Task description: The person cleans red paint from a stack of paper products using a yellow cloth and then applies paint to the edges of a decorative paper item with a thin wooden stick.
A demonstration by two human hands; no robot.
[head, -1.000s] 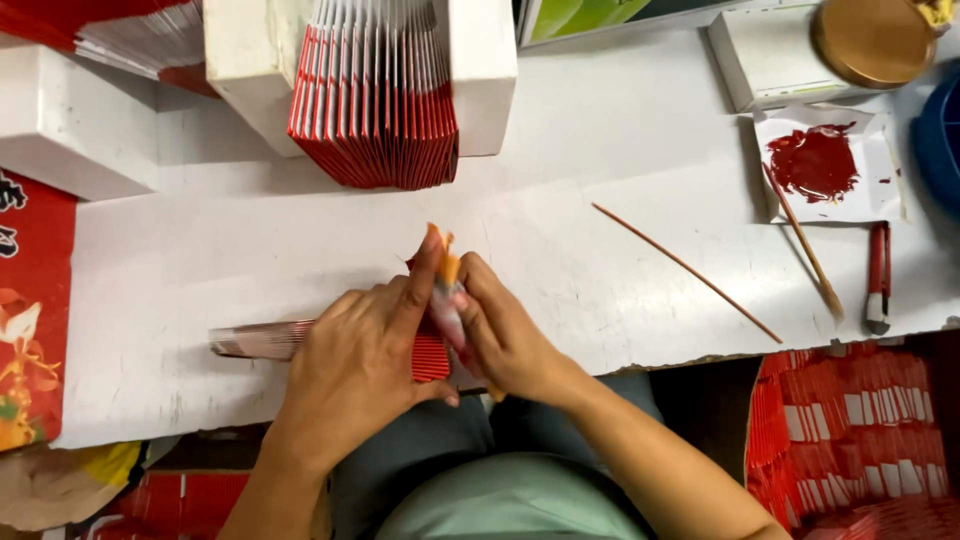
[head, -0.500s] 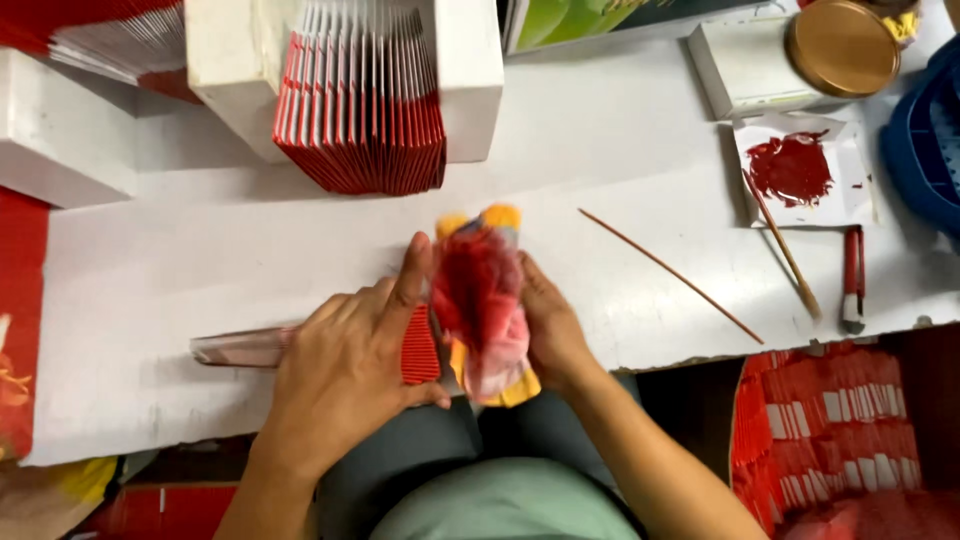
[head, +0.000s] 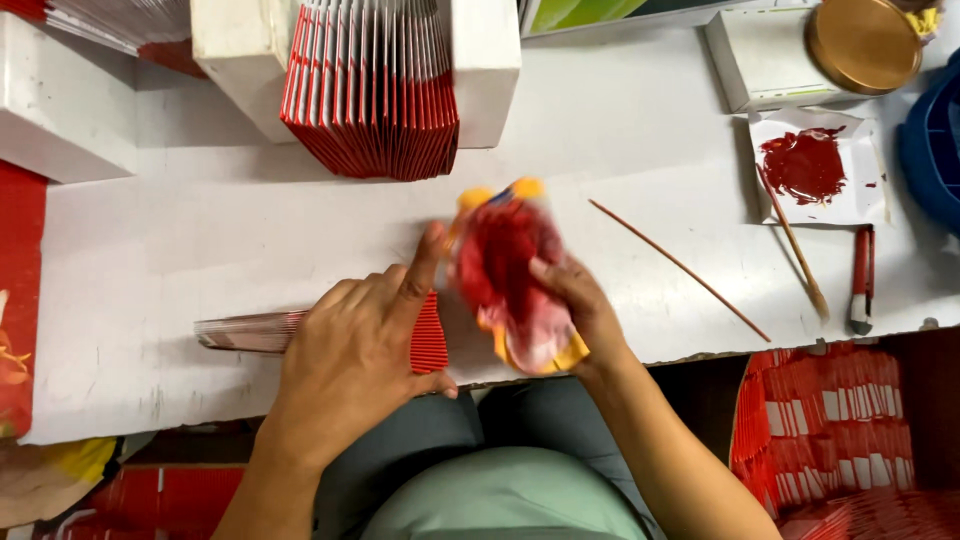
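- My left hand lies flat and pressing on a stack of red pleated paper at the near edge of the white worktop. The fingers are spread over it, with the index finger stretched up toward the other hand; it grips nothing, it only pins the stack down.
- My right hand is closed around a red-stained cloth pad with yellow edges, holding it up just right of the pleated stack. It is blurred, so I cannot tell whether it touches the paper.
- I judge the pleated paper to be light and thin, springy at the folds and easily crushed. The flat of the palm is the safest hold, or a pinch at the folded edge.
- The pad looks soft, limp and wet with red colour, likely slippery and quick to smear. I would take it by its upper, cleaner end.
- A thin stick lies well apart to the right, and beyond it a paper with red paste.
- A fanned block of red-edged sheets stands at the far side.
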